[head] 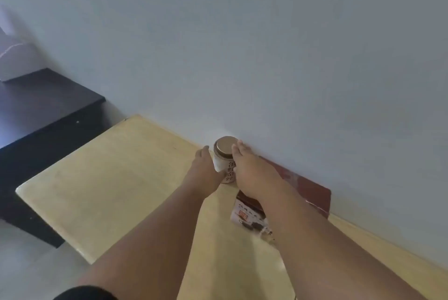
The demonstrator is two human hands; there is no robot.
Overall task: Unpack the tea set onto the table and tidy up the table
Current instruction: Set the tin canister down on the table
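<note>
Tea canister (224,157) against wall (266,45), red box (312,190) beside it.

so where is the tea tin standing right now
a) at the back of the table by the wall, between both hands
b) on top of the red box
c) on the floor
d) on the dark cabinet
a: the tea tin stands upright on the wooden table at the wall, with the left hand and the right hand on either side of it.

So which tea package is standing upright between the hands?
The white cylindrical tea tin with the metal lid, against the wall; the flat white-and-brown packet lies nearer, on the table.
</note>
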